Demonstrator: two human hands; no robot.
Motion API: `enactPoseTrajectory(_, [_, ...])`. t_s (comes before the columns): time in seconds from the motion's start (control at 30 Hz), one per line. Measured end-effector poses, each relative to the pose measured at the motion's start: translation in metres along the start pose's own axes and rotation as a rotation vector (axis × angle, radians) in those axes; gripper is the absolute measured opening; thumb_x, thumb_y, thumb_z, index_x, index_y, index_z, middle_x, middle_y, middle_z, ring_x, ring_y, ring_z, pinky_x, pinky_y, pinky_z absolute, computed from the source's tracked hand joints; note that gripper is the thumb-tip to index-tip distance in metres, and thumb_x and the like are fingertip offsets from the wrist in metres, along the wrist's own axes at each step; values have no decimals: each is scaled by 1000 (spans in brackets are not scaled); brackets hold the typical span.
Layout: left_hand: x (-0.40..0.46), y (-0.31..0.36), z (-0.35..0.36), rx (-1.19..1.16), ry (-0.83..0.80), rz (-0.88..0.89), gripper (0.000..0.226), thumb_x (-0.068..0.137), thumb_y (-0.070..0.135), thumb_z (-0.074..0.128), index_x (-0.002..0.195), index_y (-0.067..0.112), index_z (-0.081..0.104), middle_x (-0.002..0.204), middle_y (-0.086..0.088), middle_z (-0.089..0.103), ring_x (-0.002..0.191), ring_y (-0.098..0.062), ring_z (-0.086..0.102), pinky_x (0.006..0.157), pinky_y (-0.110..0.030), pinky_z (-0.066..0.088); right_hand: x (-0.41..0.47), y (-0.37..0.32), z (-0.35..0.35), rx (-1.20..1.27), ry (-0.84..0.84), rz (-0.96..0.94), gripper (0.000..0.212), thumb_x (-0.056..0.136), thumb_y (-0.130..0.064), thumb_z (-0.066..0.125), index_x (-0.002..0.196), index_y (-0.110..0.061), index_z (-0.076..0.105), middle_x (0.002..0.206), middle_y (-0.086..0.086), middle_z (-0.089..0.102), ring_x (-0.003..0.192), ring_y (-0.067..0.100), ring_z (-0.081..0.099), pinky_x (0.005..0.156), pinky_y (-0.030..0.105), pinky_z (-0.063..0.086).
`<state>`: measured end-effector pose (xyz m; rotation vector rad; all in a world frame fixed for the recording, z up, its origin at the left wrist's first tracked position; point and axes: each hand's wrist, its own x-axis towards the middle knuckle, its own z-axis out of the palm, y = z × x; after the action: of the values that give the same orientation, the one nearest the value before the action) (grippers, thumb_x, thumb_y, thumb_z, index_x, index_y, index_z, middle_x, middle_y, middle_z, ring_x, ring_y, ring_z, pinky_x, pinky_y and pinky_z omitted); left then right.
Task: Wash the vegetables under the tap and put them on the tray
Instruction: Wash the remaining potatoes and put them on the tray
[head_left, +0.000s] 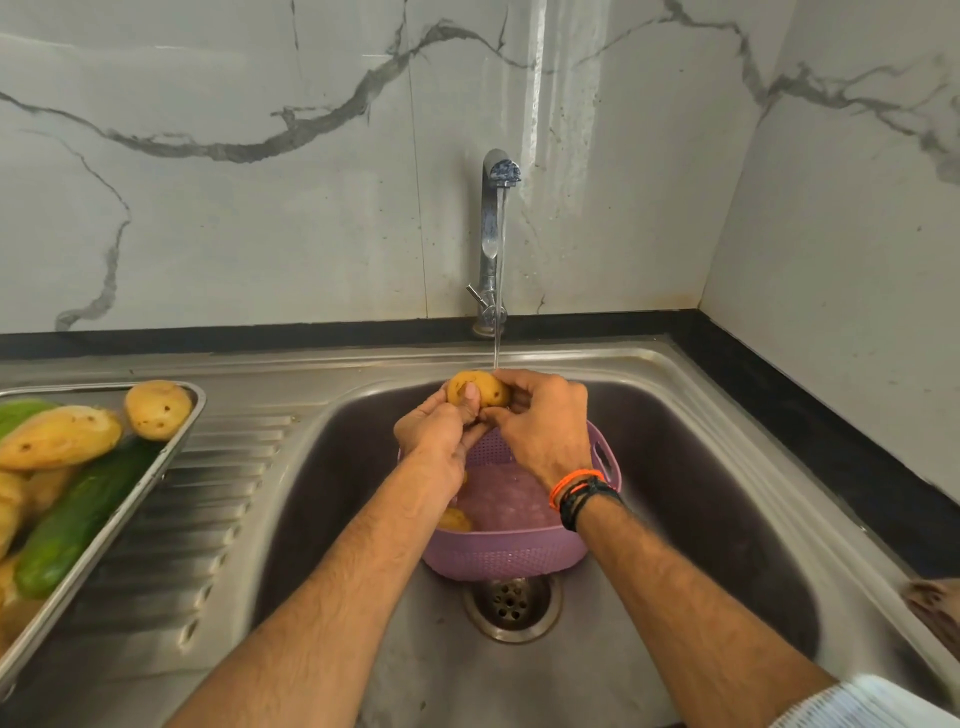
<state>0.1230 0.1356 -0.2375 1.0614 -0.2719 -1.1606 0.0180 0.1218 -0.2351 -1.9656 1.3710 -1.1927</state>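
So the big stainless steel sink (701, 467) takes up most of my view, with its ribbed draining surface (218, 499) off to my left. On that sits the rectangular steel tray (171, 457), already loaded with a few yellow-brown potatoes (158, 410) and a long dark green cucumber (78, 519), so I reckon I'm well into the job. Down in the basin is the round purple plastic colander (509, 556), with what looks like one more potato piece peeking out at its left edge. Above it the chrome tap (491, 234) is running a thin stream. I'm mid-rinse: my left hand (436, 436) and right hand (540, 426) are both wrapped around one small yellowish potato (478, 389), held right under the water, over the colander. Next up is probably swinging it left onto the tray, and finding a free spot there since it's getting crowded.
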Motion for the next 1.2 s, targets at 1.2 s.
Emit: enactPoseTrajectory(1.2, [-5, 11, -6, 325, -157, 65, 15, 96, 9, 61, 107, 12, 71, 99, -13, 73, 92, -27, 71, 63, -36, 60, 0, 2, -9, -153, -197, -82, 74, 75, -31, 84, 140, -14, 54, 132, 7, 64, 123, 20, 57, 107, 20, 39])
